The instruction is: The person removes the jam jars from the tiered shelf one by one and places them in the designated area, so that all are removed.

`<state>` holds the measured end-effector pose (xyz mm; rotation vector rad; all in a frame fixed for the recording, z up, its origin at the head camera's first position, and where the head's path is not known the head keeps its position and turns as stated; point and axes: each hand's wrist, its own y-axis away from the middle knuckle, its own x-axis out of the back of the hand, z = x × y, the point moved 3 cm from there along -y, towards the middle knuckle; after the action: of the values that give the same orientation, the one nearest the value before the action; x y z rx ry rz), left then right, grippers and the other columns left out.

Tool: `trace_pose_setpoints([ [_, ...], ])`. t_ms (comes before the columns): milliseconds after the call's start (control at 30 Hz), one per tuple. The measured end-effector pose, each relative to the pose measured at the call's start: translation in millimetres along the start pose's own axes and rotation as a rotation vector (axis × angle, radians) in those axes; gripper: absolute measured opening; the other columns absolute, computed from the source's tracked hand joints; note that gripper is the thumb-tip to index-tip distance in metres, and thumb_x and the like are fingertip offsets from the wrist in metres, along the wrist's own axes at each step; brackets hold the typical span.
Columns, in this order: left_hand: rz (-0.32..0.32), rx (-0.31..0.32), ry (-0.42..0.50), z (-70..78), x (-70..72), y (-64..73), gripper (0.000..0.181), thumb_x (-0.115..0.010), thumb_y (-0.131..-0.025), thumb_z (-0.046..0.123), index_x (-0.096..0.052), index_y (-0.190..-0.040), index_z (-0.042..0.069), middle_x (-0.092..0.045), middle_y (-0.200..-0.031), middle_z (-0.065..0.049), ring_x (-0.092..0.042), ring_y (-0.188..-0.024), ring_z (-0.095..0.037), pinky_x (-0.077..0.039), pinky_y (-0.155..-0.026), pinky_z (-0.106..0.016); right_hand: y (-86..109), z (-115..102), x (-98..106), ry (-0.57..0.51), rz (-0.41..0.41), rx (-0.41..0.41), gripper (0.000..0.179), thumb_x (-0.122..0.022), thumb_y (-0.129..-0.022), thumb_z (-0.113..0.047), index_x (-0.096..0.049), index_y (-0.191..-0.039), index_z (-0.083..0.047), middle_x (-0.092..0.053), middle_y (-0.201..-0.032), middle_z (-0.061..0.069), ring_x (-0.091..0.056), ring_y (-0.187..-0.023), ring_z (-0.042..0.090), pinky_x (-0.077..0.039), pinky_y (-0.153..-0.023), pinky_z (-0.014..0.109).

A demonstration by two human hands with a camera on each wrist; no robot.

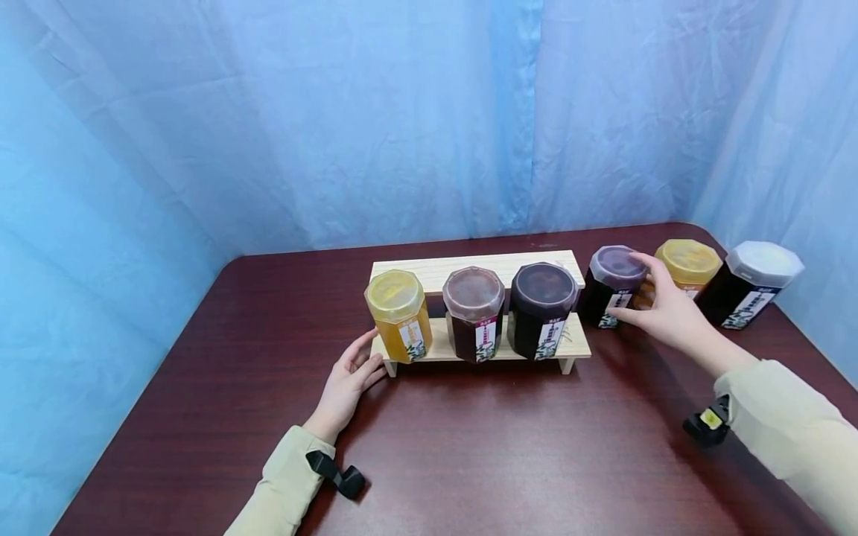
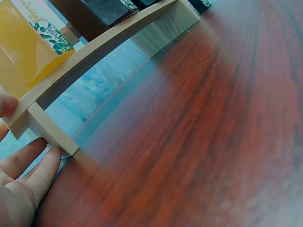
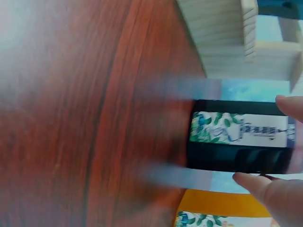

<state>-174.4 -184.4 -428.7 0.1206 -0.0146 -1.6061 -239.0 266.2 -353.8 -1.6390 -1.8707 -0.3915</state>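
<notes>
Head cam: the purple-lidded jar (image 1: 608, 286) is right of center in the frame, standing on the table (image 1: 482, 447) just beside the right end of the wooden rack (image 1: 436, 274). My R hand (image 1: 670, 316) is holding it, fingers up by the lid, thumb round the front. R wrist cam agrees: fingertips (image 3: 289, 106) on opposite sides, label (image 3: 241, 130) in between.

My L hand (image 1: 348, 383) is a bit left of center, fingers fairly loose, touching the rack's left end + its leg (image 2: 49, 128).

3 jars on the lower shelf (image 1: 439, 341), L to R: yellow jar (image 1: 400, 316), reddish-brown jar (image 1: 474, 313), blackish jar (image 1: 541, 309).

Btw, right side of frame: a yellow-lidded jar (image 1: 690, 259) partly behind my R hand, then a white-lidded jar (image 1: 747, 286). Cream sleeves (image 1: 784, 417) w/ black wrist mounts (image 1: 351, 484) at the bottom, blue curtains (image 1: 335, 134) up top.
</notes>
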Motion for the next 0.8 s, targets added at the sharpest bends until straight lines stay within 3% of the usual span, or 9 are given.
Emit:
trace_pose_setpoints([
  [200, 0.002, 0.0, -0.008, 0.3, 0.3, 0.1, 0.052, -0.053, -0.096, 0.008, -0.037, -0.144, 0.015, -0.038, -0.147, -0.016, -0.054, -0.116, -0.017, -0.05, -0.093, -0.033, 13.2, -13, 7, -0.004, 0.014, -0.038, 0.085, -0.072, -0.085, -0.016, -0.015, -0.147, -0.003, -0.033, -0.139, 0.035, -0.04, -0.122, 0.053, -0.041, -0.078, 0.001],
  [433, 0.001, 0.0, -0.01, -0.2, 0.6, -0.3, 0.052, -0.053, -0.096, 0.009, -0.037, -0.144, 0.015, -0.036, -0.148, -0.015, -0.05, -0.121, -0.022, -0.049, -0.094, -0.034, 28.7, -35, 11, 0.047, 0.113, -0.037, 0.08, -0.074, -0.083, -0.022, -0.025, -0.146, -0.008, -0.041, -0.138, 0.027, -0.047, -0.117, 0.045, -0.036, -0.079, -0.003],
  [567, 0.0, 0.001, -0.002, -0.3, 0.4, -0.3, 0.052, -0.054, -0.096, 0.009, -0.037, -0.144, 0.014, -0.035, -0.149, -0.014, -0.049, -0.123, -0.023, -0.049, -0.095, -0.035, 34.9, -47, 8, 0.042, 0.155, -0.001, 0.076, -0.073, -0.083, -0.02, -0.029, -0.144, -0.008, -0.043, -0.136, 0.025, -0.051, -0.118, 0.017, -0.034, -0.084, -0.004],
  [667, -0.004, 0.002, 0.001, -0.5, 0.2, 0.1, 0.052, -0.053, -0.096, 0.01, -0.036, -0.145, 0.014, -0.033, -0.15, -0.014, -0.048, -0.124, -0.025, -0.049, -0.096, -0.035, 37.4, -56, 2, 0.013, 0.175, 0.05, 0.074, -0.074, -0.082, -0.014, -0.032, -0.142, -0.005, -0.044, -0.135, 0.022, -0.045, -0.11, -0.008, -0.033, -0.087, -0.003],
  [800, -0.007, 0.001, 0.004, -0.1, 0.0, 0.7, 0.052, -0.053, -0.096, 0.01, -0.036, -0.145, 0.014, -0.032, -0.151, -0.014, -0.047, -0.126, -0.025, -0.049, -0.096, -0.035, 38.6, -71, -10, -0.07, 0.163, 0.13, 0.072, -0.075, -0.079, -0.005, -0.036, -0.139, -0.005, -0.047, -0.131, 0.005, -0.044, -0.109, -0.013, -0.036, -0.09, 0.0],
])
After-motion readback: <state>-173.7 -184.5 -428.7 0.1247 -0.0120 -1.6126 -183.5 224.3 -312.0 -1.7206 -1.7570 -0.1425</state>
